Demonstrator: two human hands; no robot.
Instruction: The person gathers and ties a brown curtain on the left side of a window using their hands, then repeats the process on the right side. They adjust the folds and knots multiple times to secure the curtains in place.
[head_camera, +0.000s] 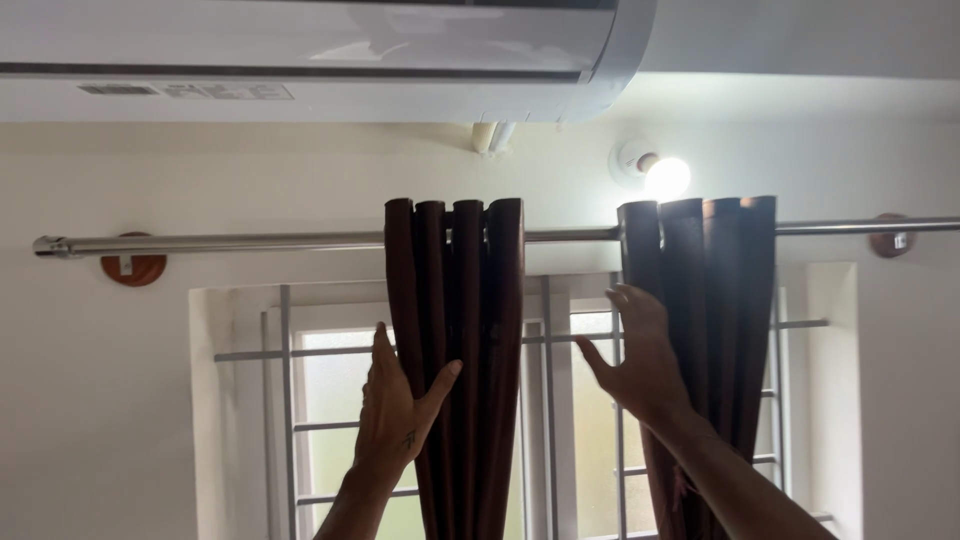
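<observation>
A horizontal silver metal curtain rod (250, 241) runs across a white wall above a barred window, held by a round brown wooden bracket (133, 268) near each end. Two dark brown curtains hang from the rod, each bunched into tight vertical folds. The left curtain (470, 300) hangs near the middle of the rod; the right curtain (715, 290) hangs a short way further right, with bare rod showing between them.

Single head view, tilted upward and set close, facing the white wall; the silver metal curtain rod (250, 241) and barred window (330, 400) are framed at arm's reach.
</observation>
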